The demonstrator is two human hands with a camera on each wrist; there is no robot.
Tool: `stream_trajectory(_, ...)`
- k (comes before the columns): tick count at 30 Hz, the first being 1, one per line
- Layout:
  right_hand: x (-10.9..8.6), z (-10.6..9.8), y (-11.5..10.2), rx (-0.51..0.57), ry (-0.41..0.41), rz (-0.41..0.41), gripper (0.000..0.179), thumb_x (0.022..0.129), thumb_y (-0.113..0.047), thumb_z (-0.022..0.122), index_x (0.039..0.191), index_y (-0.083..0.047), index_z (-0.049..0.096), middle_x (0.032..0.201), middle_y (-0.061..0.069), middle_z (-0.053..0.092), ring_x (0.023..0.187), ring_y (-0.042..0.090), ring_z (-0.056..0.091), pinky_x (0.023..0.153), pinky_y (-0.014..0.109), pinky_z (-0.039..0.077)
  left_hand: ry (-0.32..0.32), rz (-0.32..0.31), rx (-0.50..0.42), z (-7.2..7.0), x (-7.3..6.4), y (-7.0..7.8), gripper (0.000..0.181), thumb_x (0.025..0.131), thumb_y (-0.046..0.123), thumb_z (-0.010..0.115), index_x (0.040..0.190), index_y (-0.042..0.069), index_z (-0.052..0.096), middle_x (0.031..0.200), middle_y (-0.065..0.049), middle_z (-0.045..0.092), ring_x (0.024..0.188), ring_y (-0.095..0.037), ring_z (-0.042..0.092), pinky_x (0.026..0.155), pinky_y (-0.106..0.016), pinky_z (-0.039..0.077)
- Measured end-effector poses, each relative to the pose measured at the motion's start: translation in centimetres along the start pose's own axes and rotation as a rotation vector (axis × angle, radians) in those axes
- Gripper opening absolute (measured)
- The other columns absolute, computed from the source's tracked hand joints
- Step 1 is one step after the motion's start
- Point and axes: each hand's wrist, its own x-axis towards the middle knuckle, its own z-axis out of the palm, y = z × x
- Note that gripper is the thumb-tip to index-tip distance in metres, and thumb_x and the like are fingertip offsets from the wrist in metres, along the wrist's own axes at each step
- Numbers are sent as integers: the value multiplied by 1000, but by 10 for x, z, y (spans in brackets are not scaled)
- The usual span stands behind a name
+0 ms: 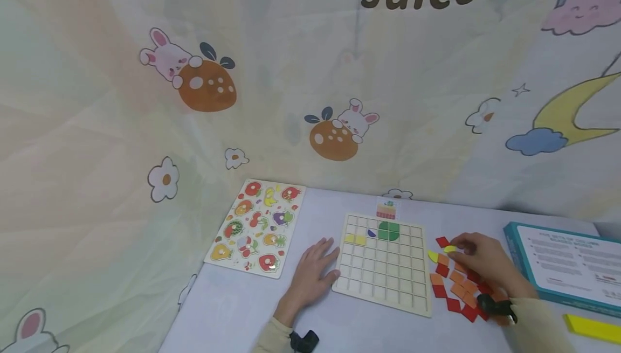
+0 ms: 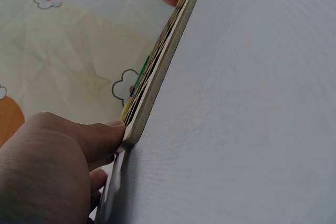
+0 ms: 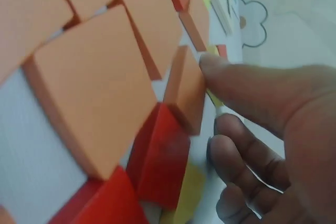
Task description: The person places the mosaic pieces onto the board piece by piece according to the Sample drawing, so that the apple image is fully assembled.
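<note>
My left hand (image 1: 312, 273) lies with its fingers spread on the table; its thumb touches the left edge of a pale wooden grid board (image 1: 383, 275). In the left wrist view, the thumb (image 2: 105, 135) is at the board's corner. On the board sit a green circle of quarter pieces (image 1: 389, 230), a blue half-round piece (image 1: 371, 233) and two yellow squares (image 1: 355, 240). My right hand (image 1: 487, 258) pinches a yellow curved piece (image 1: 450, 249) between thumb and finger, above loose orange and red tiles. The thumb partly hides this piece in the right wrist view.
Loose orange tiles (image 3: 94, 87) and red tiles (image 1: 453, 305) lie right of the board. Farther right are a teal-edged box (image 1: 572, 261) and a yellow bar (image 1: 592, 327). A fruit puzzle board (image 1: 249, 229) lies at left. A small picture card (image 1: 386, 210) sits behind the grid.
</note>
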Motion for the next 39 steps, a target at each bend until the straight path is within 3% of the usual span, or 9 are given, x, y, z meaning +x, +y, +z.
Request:
stream_trajectory(10, 0, -1, -7, -21, 12, 34, 46, 87, -30, 88, 115, 1, 66, 98, 13, 71, 85, 23, 60, 65, 29, 58, -3, -12, -3, 0, 0, 1, 54, 103, 34, 63, 153, 15, 58, 170, -4, 42, 161, -28, 32, 132, -54, 29)
stream_trajectory(19, -11, 10, -19, 177, 97, -11, 47, 103, -34, 71, 139, -5, 60, 102, 14, 72, 73, 20, 62, 52, 27, 56, -2, -8, -4, -1, 0, 3, 54, 102, 32, 65, 152, 13, 59, 169, -6, 43, 160, -29, 33, 131, -55, 30)
stream_trajectory(23, -10, 18, -31, 186, 176, -23, 44, 104, -37, 69, 135, -6, 68, 109, 16, 75, 87, 23, 67, 57, 24, 57, -1, -8, 6, -1, 0, 3, 54, 102, 32, 65, 152, 13, 59, 169, -6, 43, 160, -30, 34, 130, -55, 31)
stream_trajectory(26, -8, 28, -46, 245, 221, 41, 48, 103, -43, 70, 135, -8, 69, 115, 17, 75, 97, 25, 67, 60, 22, 59, -9, -14, 10, -1, 0, 3, 54, 102, 33, 65, 152, 14, 59, 169, -6, 43, 160, -29, 33, 131, -54, 30)
stream_trajectory(31, -5, 53, -79, 366, 240, 129, 51, 100, -47, 72, 135, -10, 71, 118, 16, 75, 99, 25, 62, 62, 20, 52, 1, -8, 0, -2, 0, 3, 54, 102, 32, 66, 151, 12, 59, 169, -7, 44, 160, -30, 34, 130, -56, 31)
stream_trajectory(35, 2, 74, -100, 333, 262, 75, 41, 99, -41, 76, 127, -12, 77, 108, 9, 78, 94, 20, 66, 69, 19, 50, 7, 1, -10, -2, 0, 2, 53, 102, 31, 66, 151, 12, 59, 169, -7, 44, 160, -31, 35, 130, -56, 31)
stream_trajectory(39, 8, 90, -117, 303, 252, -30, 31, 96, -32, 80, 119, -11, 80, 99, 5, 79, 86, 15, 68, 69, 18, 53, 1, -3, -6, -1, 0, 2, 54, 102, 32, 65, 152, 13, 59, 169, -6, 43, 160, -29, 34, 131, -55, 30)
